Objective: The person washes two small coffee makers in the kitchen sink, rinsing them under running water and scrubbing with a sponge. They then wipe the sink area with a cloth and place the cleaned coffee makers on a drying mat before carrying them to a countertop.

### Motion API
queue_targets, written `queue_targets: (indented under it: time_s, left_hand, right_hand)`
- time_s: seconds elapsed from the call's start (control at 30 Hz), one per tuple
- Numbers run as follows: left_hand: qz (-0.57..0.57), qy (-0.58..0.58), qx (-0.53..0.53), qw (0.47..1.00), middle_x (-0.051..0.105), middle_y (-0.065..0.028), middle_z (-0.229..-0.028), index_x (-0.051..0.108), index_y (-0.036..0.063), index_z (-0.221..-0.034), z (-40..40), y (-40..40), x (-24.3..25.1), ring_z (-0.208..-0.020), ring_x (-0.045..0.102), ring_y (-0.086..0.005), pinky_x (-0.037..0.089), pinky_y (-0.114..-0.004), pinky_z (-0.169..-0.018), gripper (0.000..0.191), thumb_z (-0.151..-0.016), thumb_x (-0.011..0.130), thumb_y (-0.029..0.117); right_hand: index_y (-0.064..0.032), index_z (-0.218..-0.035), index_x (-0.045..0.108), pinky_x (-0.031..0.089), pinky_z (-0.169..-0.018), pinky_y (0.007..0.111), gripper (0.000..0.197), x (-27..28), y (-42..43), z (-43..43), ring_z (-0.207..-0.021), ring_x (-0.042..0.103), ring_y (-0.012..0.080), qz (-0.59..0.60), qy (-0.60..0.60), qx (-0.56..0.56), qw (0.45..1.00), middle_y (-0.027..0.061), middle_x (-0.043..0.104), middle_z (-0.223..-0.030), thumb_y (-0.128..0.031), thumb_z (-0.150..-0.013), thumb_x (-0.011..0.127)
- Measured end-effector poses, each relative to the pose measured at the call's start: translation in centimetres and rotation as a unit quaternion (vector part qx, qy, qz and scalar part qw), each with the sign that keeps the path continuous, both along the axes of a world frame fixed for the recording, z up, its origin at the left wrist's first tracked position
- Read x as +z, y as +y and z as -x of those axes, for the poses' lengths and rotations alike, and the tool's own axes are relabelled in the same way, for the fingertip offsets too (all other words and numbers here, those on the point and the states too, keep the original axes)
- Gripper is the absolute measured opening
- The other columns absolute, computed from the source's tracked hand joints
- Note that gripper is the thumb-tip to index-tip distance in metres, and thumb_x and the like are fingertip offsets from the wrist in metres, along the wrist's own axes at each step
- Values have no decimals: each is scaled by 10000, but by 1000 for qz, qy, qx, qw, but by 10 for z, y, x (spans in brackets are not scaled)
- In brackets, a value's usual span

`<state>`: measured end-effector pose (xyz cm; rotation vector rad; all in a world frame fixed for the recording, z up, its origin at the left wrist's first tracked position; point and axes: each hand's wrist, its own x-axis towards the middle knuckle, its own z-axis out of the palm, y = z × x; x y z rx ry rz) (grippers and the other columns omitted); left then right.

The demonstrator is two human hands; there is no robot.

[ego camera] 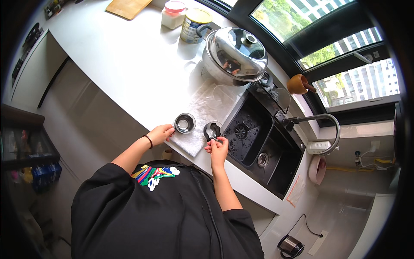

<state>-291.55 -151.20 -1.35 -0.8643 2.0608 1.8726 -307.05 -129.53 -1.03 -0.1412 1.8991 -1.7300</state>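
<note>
My left hand (161, 133) grips the left side of a small round stainless-steel cup (185, 123), whose open top faces up. In my right hand (217, 149) is a second small round vessel (213, 130) with a shiny rim and a dark, uneven-looking inside; my fingertips pinch it at its near side. Both vessels are at the white towel (190, 144) on the counter's front edge, the right one close to the sink. Whether either rests on the cloth or hangs just above it, I cannot tell.
A black double sink (270, 142) with a curved faucet (336, 129) lies to the right. Beyond the towel stands a large lidded steel pot (234, 56), near a tin can (195, 27) and a pink-lidded jar (173, 16). An electric kettle (291, 246) sits at lower right.
</note>
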Motion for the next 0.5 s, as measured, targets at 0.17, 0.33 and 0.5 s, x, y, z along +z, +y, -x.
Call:
queue_targets:
  time_s: [0.17, 0.33, 0.5]
  left_hand:
    - [-134, 68, 140, 979, 569, -26, -830, 519, 65, -879, -19, 17, 0, -722, 591, -109, 472, -255, -607, 290, -989, 365, 285]
    - [-205, 153, 264, 930, 594, -56, -972, 477, 83, -912, -87, 46, 31, -894, 601, -135, 485, -275, -728, 300, -995, 346, 340]
    - [-180, 193, 436, 860, 604, -62, -1025, 466, 113, -896, -181, 101, 41, -955, 592, -138, 473, -273, -778, 281, -992, 358, 354]
  right_hand:
    - [-66, -883, 369, 482, -531, 248, 176, -6, 8, -10, -583, 580, 146, 50, 26, 27, 998, 94, 584, -762, -29, -898, 541]
    - [-70, -833, 407, 517, -586, 262, 168, 22, 5, -25, -607, 586, 141, 80, -10, 131, 988, 89, 588, -778, -36, -897, 558]
    - [-66, -838, 407, 532, -617, 279, 163, 32, -17, -58, -657, 590, 144, 90, -9, 272, 958, 89, 578, -792, -19, -899, 550]
